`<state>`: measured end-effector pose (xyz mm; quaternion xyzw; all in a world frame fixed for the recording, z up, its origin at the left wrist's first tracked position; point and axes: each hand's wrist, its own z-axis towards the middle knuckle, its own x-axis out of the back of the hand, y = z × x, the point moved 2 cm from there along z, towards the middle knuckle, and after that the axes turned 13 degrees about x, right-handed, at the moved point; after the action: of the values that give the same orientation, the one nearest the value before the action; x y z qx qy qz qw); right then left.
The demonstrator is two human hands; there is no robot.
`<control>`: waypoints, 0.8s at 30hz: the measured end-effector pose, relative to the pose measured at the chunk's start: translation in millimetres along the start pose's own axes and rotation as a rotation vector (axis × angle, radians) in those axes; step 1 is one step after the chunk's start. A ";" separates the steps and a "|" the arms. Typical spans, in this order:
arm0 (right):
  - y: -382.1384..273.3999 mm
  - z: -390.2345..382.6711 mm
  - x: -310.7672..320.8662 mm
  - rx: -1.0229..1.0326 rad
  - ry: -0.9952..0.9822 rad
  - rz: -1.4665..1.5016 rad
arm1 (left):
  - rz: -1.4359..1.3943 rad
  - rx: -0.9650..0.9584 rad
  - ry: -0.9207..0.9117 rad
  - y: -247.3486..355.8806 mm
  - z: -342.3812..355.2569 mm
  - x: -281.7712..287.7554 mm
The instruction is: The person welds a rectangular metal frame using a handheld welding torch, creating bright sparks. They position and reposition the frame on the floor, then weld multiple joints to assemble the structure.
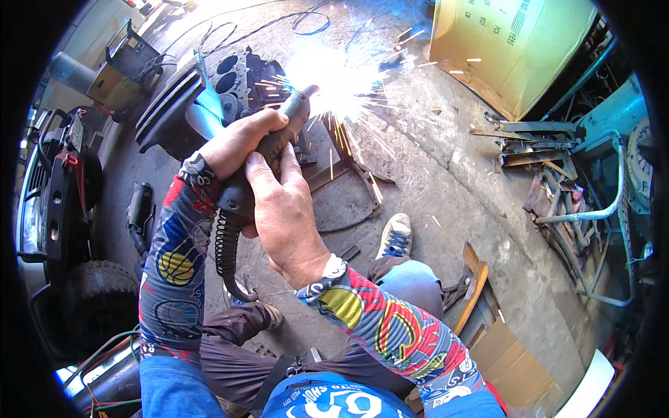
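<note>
Both my hands are closed around a welding gun (pixel 296 110), which points away from me toward the far middle. My left hand (pixel 240 143) wraps its upper body. Against the lower handle is my right hand (pixel 289 216), its thumb and fingers pressed along the grip. A coiled spring (pixel 224 244) sleeves the cable leaving the handle's near end. At the nozzle a white arc glare (pixel 338 73) throws out sparks and hides the spot being welded. A metal frame (pixel 348 177) lies on the floor just below the glare.
A dark engine block (pixel 240 80) stands beyond my left hand. At far right are a large cardboard box (pixel 509 49), scrap metal strips (pixel 540 136) and a blue tubular frame (pixel 620 181). On the left is a vehicle front (pixel 52 181). Cables (pixel 219 31) cross the far floor.
</note>
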<state>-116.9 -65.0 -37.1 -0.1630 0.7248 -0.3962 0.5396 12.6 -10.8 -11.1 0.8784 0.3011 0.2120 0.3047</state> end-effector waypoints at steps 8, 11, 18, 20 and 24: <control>-2.1 -2.9 -3.0 0.000 0.009 0.008 | -0.025 0.004 0.056 1.5 -5.7 -4.0; -2.4 -4.1 -2.4 -0.028 0.011 0.003 | -0.033 0.048 0.103 3.3 -9.9 -6.9; -0.5 -1.8 -3.4 0.011 0.004 0.005 | -0.077 0.025 -0.004 2.9 -10.9 -10.7; -0.2 -2.4 -2.2 -0.013 -0.010 -0.005 | -0.039 0.046 0.014 3.2 -8.8 -8.2; -0.9 -3.7 -5.7 0.049 0.006 0.045 | 0.023 -0.038 0.026 3.2 -11.9 -7.1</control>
<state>-118.4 -60.3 -32.3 -0.1322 0.7200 -0.4022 0.5499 2.1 -12.6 -1.7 0.8730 0.2907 0.2328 0.3150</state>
